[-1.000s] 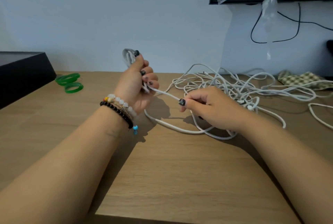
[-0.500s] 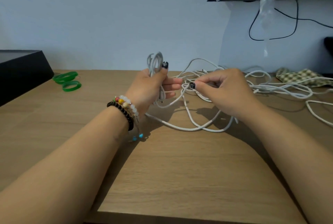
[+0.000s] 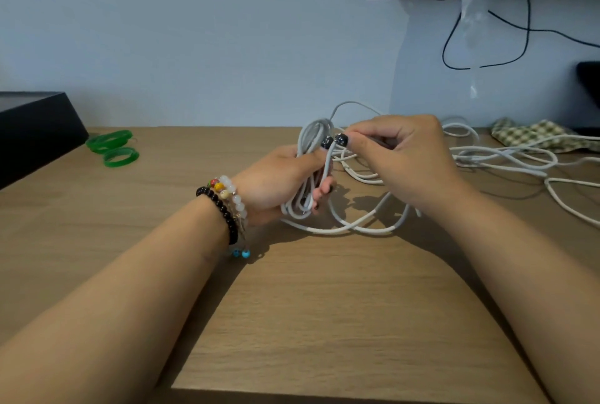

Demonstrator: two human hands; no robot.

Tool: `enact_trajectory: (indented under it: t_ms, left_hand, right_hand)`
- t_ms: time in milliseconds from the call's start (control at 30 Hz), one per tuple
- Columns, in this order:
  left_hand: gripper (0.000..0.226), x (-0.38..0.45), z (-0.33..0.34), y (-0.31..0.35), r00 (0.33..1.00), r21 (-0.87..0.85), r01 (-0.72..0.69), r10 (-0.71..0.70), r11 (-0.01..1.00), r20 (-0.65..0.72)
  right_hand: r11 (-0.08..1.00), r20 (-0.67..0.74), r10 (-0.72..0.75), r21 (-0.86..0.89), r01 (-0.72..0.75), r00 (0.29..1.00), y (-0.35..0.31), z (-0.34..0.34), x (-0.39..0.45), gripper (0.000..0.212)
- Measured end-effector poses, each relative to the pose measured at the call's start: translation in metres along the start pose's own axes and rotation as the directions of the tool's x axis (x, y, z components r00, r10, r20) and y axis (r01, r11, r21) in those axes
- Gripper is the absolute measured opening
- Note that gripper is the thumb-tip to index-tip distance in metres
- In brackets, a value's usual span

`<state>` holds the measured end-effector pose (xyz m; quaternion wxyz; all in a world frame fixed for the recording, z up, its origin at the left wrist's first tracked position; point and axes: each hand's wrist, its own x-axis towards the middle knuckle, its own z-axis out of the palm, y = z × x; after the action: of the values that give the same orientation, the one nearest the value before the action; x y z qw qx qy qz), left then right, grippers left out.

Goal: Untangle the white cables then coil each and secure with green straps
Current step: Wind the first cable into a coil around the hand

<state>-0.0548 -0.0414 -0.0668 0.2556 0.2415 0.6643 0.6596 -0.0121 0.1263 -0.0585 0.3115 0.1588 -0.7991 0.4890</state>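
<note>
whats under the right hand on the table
Under the right hand lie loose loops of white cable on the wooden table, in the hand's shadow. Where these strands cross beneath the palm is covered.

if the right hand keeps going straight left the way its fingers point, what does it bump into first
Most likely the coil of white cable gripped in the left hand. The right hand pinches a strand with its fingertips almost at the left thumb, though depth is unclear.
</note>
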Motion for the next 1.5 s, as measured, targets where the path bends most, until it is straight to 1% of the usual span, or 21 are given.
enact_trajectory:
  t_ms: [67,133,333,433,533,600,733,833,933,1000,1100,1167,1233,1267,1367,1467,1500]
  left_hand:
    - [0.032,0.0,0.001,-0.001,0.999,-0.056,0.021,-0.02,0.998,0.032]
    - [0.032,0.001,0.0,0.0,0.999,-0.097,0.029,-0.024,0.995,0.043]
    - [0.033,0.0,-0.001,0.0,0.999,-0.12,0.03,-0.027,0.992,0.025]
    - [0.035,0.0,-0.003,-0.001,0.999,-0.092,0.035,-0.031,0.995,0.041]
    - [0.033,-0.001,-0.007,-0.001,0.995,-0.039,0.026,-0.022,0.999,0.093]
    - [0.031,-0.002,-0.007,0.001,0.996,-0.028,0.007,-0.005,1.0,0.09]
    - [0.034,0.001,-0.005,0.001,0.994,-0.087,-0.104,0.107,0.991,0.03]
    - [0.035,0.004,-0.006,-0.001,0.986,-0.157,-0.166,0.163,0.973,-0.031]
    - [0.035,0.006,-0.007,0.001,0.974,-0.204,-0.2,0.172,0.958,-0.147]
    - [0.033,0.007,-0.012,0.002,0.954,-0.278,-0.228,0.156,0.933,-0.256]
    - [0.033,0.008,-0.022,0.006,0.904,-0.423,-0.288,0.099,0.859,-0.416]
    - [0.034,0.007,-0.025,0.008,0.876,-0.459,-0.317,0.07,0.83,-0.477]
    - [0.032,0.007,-0.025,0.008,0.864,-0.45,-0.318,0.06,0.835,-0.5]
    - [0.03,0.007,-0.025,0.008,0.861,-0.428,-0.313,0.063,0.848,-0.505]
    - [0.022,0.009,-0.024,0.003,0.856,-0.326,-0.275,0.076,0.905,-0.512]
    - [0.008,0.01,-0.025,-0.002,0.861,-0.229,-0.177,0.038,0.957,-0.508]
    - [0.012,0.01,-0.025,-0.003,0.866,-0.208,-0.131,0.01,0.969,-0.499]
  right_hand:
    - [1.0,-0.037,-0.006,-0.009,0.005,0.999,-0.001,-0.002,0.001,0.028]
    - [1.0,-0.054,0.003,-0.011,-0.004,0.999,-0.002,-0.002,0.001,0.027]
    - [0.996,-0.049,0.087,-0.009,-0.087,0.995,0.003,0.0,0.002,0.026]
    - [0.993,-0.022,0.12,-0.016,-0.12,0.993,0.005,0.0,0.003,0.018]
    - [0.993,0.003,0.122,-0.013,-0.121,0.993,0.005,-0.001,0.003,0.018]
    - [0.993,0.014,0.119,-0.016,-0.119,0.993,0.006,-0.001,0.002,0.016]
    - [0.993,0.054,0.102,-0.065,-0.098,0.993,0.011,-0.002,0.003,0.014]
    - [0.979,0.088,0.066,-0.196,-0.048,0.994,0.014,-0.003,0.004,0.012]
    - [0.949,0.155,0.051,-0.317,0.001,0.987,0.014,-0.009,0.005,0.017]
    - [0.927,0.168,0.034,-0.374,0.032,0.985,0.016,-0.015,0.008,0.019]
    - [0.927,0.135,0.077,-0.374,-0.021,0.988,0.02,-0.024,0.013,0.017]
    - [0.918,0.216,0.16,-0.392,-0.065,0.963,0.02,-0.024,0.011,0.019]
    - [0.906,0.334,0.221,-0.417,-0.067,0.916,0.02,-0.02,0.008,0.023]
    - [0.901,0.365,0.23,-0.43,-0.056,0.902,0.021,-0.017,0.006,0.023]
    - [0.916,0.345,0.211,-0.396,-0.061,0.915,0.027,-0.01,0.004,0.021]
    - [0.937,0.34,0.179,-0.344,-0.055,0.923,0.029,-0.009,0.005,0.021]
    - [0.943,0.358,0.167,-0.332,-0.042,0.919,0.029,-0.01,0.005,0.022]
